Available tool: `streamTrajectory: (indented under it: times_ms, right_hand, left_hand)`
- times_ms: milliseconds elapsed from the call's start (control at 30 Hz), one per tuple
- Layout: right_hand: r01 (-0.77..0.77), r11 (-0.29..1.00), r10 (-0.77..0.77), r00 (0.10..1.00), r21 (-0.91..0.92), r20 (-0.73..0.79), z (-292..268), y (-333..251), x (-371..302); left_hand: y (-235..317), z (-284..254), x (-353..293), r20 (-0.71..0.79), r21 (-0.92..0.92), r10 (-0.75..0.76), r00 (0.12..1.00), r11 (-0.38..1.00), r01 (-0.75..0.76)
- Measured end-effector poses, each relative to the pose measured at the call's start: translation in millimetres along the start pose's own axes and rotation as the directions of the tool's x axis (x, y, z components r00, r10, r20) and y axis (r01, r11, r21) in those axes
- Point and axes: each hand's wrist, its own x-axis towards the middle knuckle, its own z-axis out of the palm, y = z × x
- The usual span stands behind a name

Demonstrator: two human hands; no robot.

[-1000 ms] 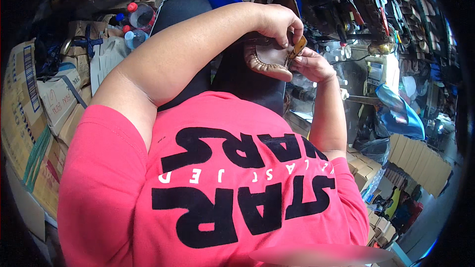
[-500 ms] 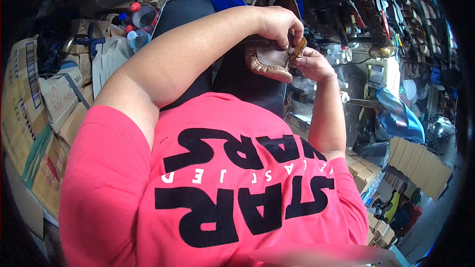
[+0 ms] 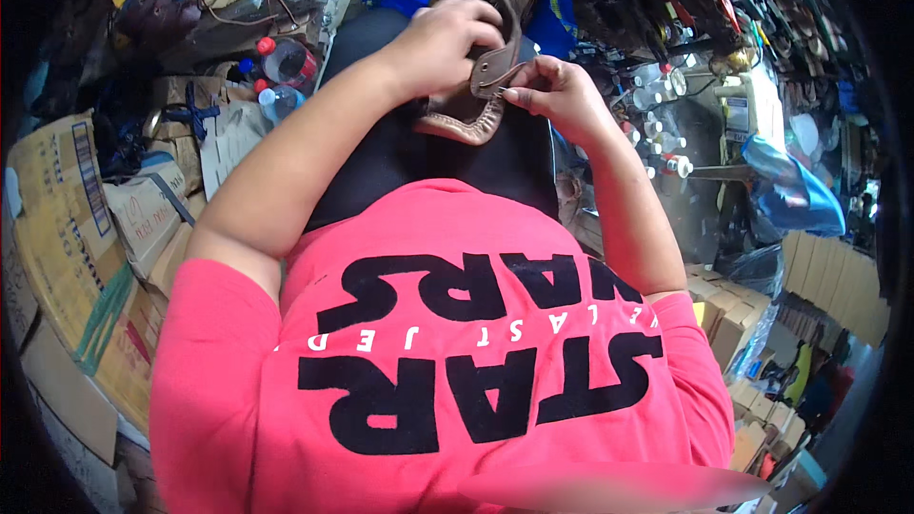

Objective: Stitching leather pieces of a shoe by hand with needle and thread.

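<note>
Head view: left hand [image 3: 446, 46] grasps brown shoe [image 3: 466, 122] beneath it, right hand [image 3: 562, 100] pinching strand [image 3: 511, 73] alongside

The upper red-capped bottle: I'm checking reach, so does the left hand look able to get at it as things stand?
Probably, once it lets go: the left hand holds the brown shoe. The red-capped bottle shows clear of the forearm, though depth is hard to judge.

Brn shoe [image 3: 491, 69], pink tee [image 3: 447, 343], blk ltrs [image 3: 419, 405]

The brown leather shoe [image 3: 489, 69] has puckered edging.
</note>
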Motion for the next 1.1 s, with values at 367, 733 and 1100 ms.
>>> streamTrajectory:
  times_ms: [367,733,1100]
  right_hand:
    - [0.098,0.954,-0.176,0.948,-0.285,-0.264,-6.9,-2.6,-16.5]
    - [0.1,0.979,-0.133,0.973,-0.176,-0.188,12.5,0.2,0.6]
    - [0.227,0.784,-0.384,0.909,-0.578,-0.164,31.9,2.6,10.0]
  left_hand:
    - [10.8,3.8,-27.1,-0.038,-0.085,-0.199,0.979,0.977,0.195]
    - [17.1,7.0,-29.2,-0.05,0.01,-0.15,0.987,0.989,0.15]
    - [22.4,-13.8,-39.0,0.169,0.272,-0.045,0.985,0.962,-0.003]
